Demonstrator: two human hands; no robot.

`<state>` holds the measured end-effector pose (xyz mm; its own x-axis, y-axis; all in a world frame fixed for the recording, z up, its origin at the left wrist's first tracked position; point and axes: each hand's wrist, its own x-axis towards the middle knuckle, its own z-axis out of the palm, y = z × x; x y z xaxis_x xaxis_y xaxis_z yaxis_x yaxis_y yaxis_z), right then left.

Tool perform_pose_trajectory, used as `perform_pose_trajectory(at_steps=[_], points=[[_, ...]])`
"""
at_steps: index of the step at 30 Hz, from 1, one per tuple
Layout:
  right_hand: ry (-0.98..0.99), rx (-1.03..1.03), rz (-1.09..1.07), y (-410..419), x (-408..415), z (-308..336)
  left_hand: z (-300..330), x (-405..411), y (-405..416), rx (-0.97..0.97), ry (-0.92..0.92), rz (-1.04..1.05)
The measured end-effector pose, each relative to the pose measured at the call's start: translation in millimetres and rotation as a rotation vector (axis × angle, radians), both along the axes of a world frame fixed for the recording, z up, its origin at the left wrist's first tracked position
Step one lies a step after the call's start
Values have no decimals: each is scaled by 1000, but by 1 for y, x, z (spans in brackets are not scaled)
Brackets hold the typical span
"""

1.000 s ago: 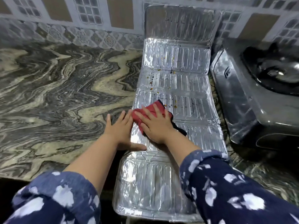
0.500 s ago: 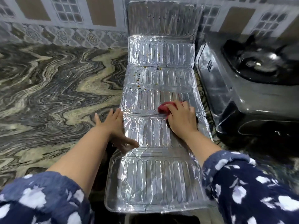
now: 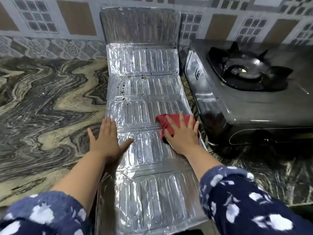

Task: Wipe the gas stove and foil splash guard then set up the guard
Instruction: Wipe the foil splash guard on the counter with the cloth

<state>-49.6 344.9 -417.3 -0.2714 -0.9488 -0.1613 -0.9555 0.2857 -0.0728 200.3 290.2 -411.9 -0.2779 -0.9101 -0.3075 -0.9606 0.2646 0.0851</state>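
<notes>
Fingers (image 3: 181, 119) of the right hand (image 3: 182, 134) lay spread, pressing a red cloth (image 3: 171, 122) on thin ribbed foil splash guard (image 3: 144, 106); left hand (image 3: 105, 141) flat, steadying. Flimsy, surely crumples — support its edges.

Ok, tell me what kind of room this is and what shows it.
Most likely a home kitchen. A gas stove with a black burner grate sits on a marbled stone counter, patterned wall tiles run behind it, and a food-spattered foil splash guard lies flat on the counter.

Marbled stone countertop (image 3: 42, 102) in swirling grey and tan; patterned tiled wall (image 3: 50, 22) behind.
</notes>
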Motion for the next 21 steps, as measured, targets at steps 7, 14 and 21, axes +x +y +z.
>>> perform_pose_trajectory(at_steps=[7, 14, 21], points=[[-19, 56, -144, -92, -10, 8, -5, -1, 0, -54, 34, -12], [-44, 19, 230, -112, 43, 6, -8, 0, 0, -61, 16, -12], [-86, -1, 379, -62, 45, 5, -4, 7, -2, -72, 26, -70]])
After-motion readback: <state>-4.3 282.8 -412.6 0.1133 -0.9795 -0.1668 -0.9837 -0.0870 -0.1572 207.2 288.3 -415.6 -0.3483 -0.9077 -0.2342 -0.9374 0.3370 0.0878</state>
